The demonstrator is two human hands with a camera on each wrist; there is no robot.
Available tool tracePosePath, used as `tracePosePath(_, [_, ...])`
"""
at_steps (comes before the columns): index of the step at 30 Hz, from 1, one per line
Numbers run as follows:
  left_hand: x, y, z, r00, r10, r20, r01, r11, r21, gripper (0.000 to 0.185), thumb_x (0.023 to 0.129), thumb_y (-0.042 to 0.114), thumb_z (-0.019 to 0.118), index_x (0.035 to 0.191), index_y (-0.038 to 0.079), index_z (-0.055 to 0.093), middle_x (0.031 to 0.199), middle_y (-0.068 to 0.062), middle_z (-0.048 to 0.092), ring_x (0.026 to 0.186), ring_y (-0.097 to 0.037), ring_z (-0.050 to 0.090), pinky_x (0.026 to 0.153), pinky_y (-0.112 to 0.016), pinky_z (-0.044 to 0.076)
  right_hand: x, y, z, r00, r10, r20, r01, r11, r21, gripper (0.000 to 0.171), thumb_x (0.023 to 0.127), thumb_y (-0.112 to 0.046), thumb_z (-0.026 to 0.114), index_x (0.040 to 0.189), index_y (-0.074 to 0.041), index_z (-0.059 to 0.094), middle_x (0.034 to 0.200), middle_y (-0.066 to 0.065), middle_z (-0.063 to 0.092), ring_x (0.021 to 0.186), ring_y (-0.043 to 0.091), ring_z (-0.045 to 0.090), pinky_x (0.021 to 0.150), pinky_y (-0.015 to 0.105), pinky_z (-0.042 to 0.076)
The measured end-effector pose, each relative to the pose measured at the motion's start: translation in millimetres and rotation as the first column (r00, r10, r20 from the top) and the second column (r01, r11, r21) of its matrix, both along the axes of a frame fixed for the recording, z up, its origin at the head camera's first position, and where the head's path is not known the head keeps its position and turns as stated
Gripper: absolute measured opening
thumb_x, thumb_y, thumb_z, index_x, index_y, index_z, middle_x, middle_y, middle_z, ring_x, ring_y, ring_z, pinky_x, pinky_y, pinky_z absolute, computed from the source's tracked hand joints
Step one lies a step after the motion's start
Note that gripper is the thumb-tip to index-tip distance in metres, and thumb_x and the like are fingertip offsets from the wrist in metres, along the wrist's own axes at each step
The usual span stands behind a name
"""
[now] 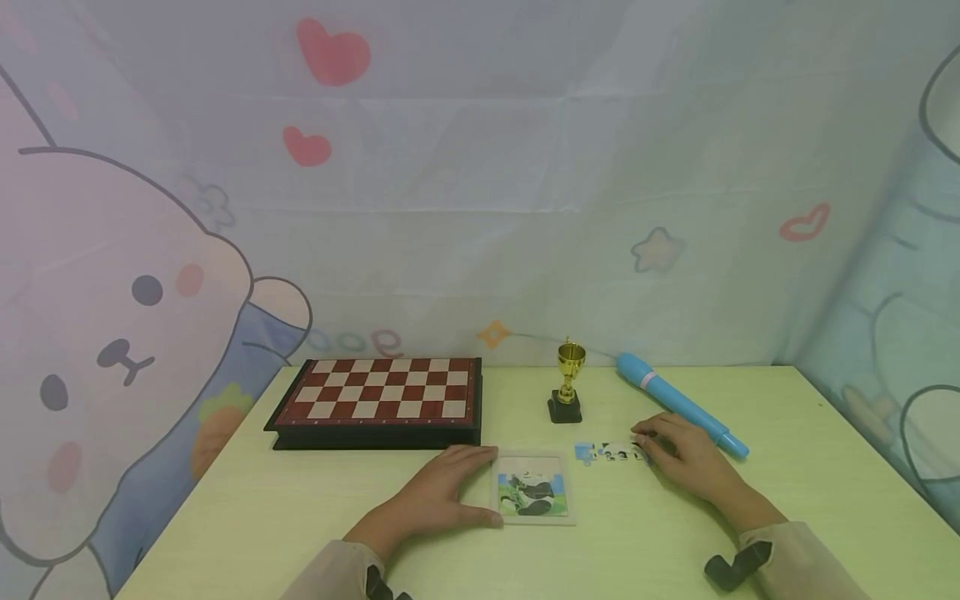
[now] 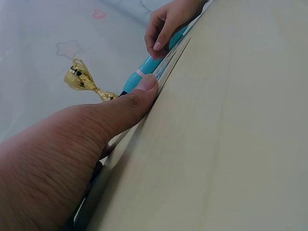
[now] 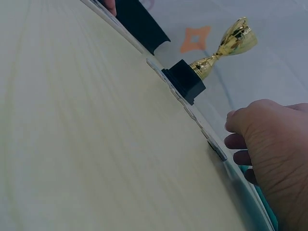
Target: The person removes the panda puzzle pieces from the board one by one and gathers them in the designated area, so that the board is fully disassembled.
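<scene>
Pale green table [image 1: 300,533] filling the lower half of the head view, hemmed in by cartoon-printed cloth [image 1: 480,208] at the back and sides.

Nearest, at lower centre: left hand [image 1: 438,496], lying flat beside a small framed panda puzzle [image 1: 534,492], fingers straight and relaxed, fingertips at the frame's upper left corner, thumb against its lower left edge. Seen from the left wrist, thumb pressed along the frame's edge; nothing gripped.

Just right of centre, slightly higher: right hand [image 1: 686,462], resting palm down on the table, fingertips curved onto the right end of a short row of loose puzzle pieces [image 1: 611,452]. Pieces laid flat in a line, just above and right of the framed puzzle, apart from it. From the right wrist, fingers [image 3: 236,142] bent down at the nearest piece; could not tell whether pinched or merely touched.

Behind the right hand: blue pen-shaped marker [image 1: 678,402], lying diagonally from centre right toward the right edge, just beside the knuckles.

Further up, at centre: small gold trophy cup [image 1: 567,382] on a black base, upright, apart from both hands.

Left of it, toward centre left: closed chessboard box [image 1: 378,400], red and cream squares up, near the left hand's fingertips but clear of them.
</scene>
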State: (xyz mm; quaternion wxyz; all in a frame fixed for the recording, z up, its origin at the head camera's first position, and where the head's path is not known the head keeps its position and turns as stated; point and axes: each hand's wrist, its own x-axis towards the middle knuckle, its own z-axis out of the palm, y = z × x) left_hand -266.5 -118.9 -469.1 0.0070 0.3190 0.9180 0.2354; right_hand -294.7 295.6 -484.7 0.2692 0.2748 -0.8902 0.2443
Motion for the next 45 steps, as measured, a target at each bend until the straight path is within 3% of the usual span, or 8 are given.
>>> tracePosePath(9, [-2.1,-0.9,-3.2,1.000,0.001,-0.001,-0.001,1.000,-0.002,0.095,0.072,0.077,0.062,0.149,0.030,0.036,0.153,0.009,0.039,0.142,-0.018,0.036,0.116,-0.050,0.033,-0.6,-11.4,1.8,0.999,0.030,-0.022,-0.030,1.000,-0.003,0.019,0.089,-0.014,0.069,0.108,-0.016,0.070,0.108,-0.007,0.071,0.100,0.012,0.066,0.083,0.023,0.054])
tracePosePath(17, [-0.8,-1.2,-4.2,1.000,-0.001,0.010,0.001,1.000,0.002,0.095,0.071,0.078,0.061,0.149,0.030,0.036,0.153,0.009,0.039,0.142,-0.018,0.036,0.116,-0.051,0.033,-1.8,-46.3,-0.5,0.990,0.141,-0.003,-0.141,0.990,-0.020,0.021,0.090,-0.013,0.068,0.110,-0.014,0.072,0.109,-0.005,0.069,0.092,0.007,0.063,0.070,0.022,0.054])
tracePosePath(21, [-0.6,-1.5,-3.2,1.000,-0.002,0.007,0.002,1.000,0.002,0.095,0.071,0.077,0.062,0.149,0.030,0.036,0.153,0.010,0.039,0.142,-0.018,0.036,0.116,-0.051,0.033,-2.5,-74.8,-1.3,0.982,0.187,0.015,-0.187,0.982,-0.002,0.022,0.091,-0.017,0.067,0.112,-0.016,0.071,0.111,-0.006,0.067,0.092,0.004,0.061,0.070,0.022,0.054])
tracePosePath(27, [-0.9,-2.1,-1.9,1.000,-0.005,0.001,0.005,1.000,0.002,0.094,0.072,0.077,0.062,0.149,0.029,0.037,0.153,0.010,0.040,0.141,-0.018,0.037,0.115,-0.050,0.035,-2.3,-123.4,2.1,0.953,0.303,0.022,-0.304,0.951,0.050,0.020,0.091,-0.025,0.068,0.109,-0.019,0.070,0.110,-0.011,0.064,0.102,0.005,0.061,0.085,0.028,0.056])
tracePosePath(31, [-1.5,-2.7,-1.4,1.000,-0.011,0.004,0.011,1.000,0.008,0.094,0.073,0.077,0.061,0.149,0.029,0.036,0.153,0.011,0.039,0.141,-0.017,0.037,0.114,-0.051,0.035,-0.1,-151.5,5.0,0.925,0.372,0.084,-0.377,0.924,0.060,0.021,0.091,-0.033,0.067,0.108,-0.020,0.069,0.107,-0.011,0.063,0.101,0.004,0.056,0.087,0.027,0.054])
tracePosePath(34, [-1.5,-3.3,-1.1,1.000,-0.016,0.013,0.016,1.000,0.012,0.093,0.073,0.077,0.061,0.149,0.029,0.035,0.153,0.012,0.038,0.141,-0.017,0.036,0.115,-0.051,0.035,2.4,-166.3,6.3,0.912,0.385,0.138,-0.397,0.915,0.072,0.025,0.091,-0.040,0.066,0.107,-0.021,0.069,0.106,-0.012,0.063,0.099,0.003,0.053,0.085,0.024,0.052])
tracePosePath(45, [-1.8,-2.0,-2.0,1.000,-0.027,0.008,0.027,1.000,0.011,0.093,0.074,0.077,0.060,0.150,0.028,0.035,0.153,0.012,0.039,0.141,-0.017,0.036,0.114,-0.053,0.035,13.0,-175.0,5.8,0.925,0.322,0.203,-0.343,0.936,0.079,0.028,0.088,-0.049,0.066,0.103,-0.026,0.065,0.104,-0.013,0.059,0.091,0.003,0.047,0.078,0.020,0.048])
